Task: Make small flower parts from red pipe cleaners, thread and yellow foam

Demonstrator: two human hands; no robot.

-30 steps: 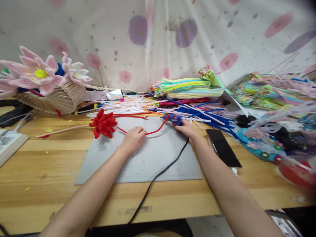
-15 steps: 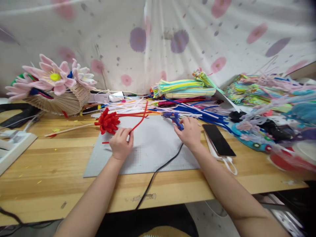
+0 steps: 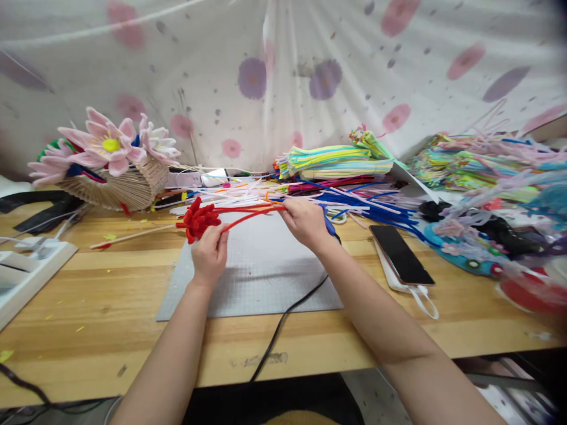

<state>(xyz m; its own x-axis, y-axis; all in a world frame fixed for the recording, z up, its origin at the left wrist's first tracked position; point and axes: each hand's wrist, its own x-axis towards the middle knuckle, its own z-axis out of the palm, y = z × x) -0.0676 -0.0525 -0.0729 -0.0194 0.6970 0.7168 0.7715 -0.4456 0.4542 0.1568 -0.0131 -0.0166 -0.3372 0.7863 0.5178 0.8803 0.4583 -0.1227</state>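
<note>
My left hand (image 3: pixel 209 254) is closed on one end of a red pipe cleaner (image 3: pixel 250 217), just in front of a fluffy red flower (image 3: pixel 198 221). The strip stretches to the right, where my right hand (image 3: pixel 305 223) pinches its other end. Both hands are over the grey cutting mat (image 3: pixel 261 277). Partly hidden behind my right hand is a blue glue gun (image 3: pixel 328 221), its black cord running down the mat to the table's front edge.
A phone (image 3: pixel 402 254) on a white power bank lies right of the mat. Pipe cleaner bundles (image 3: pixel 336 160) line the back. A fan-shaped piece with pink flowers (image 3: pixel 108 147) stands back left, a white power strip (image 3: pixel 35 271) at left.
My right hand has left the glue gun, moved left and taken hold of the red strip's free end. The strip, upright and bent before, now stretches between both hands. The view has shifted slightly.
</note>
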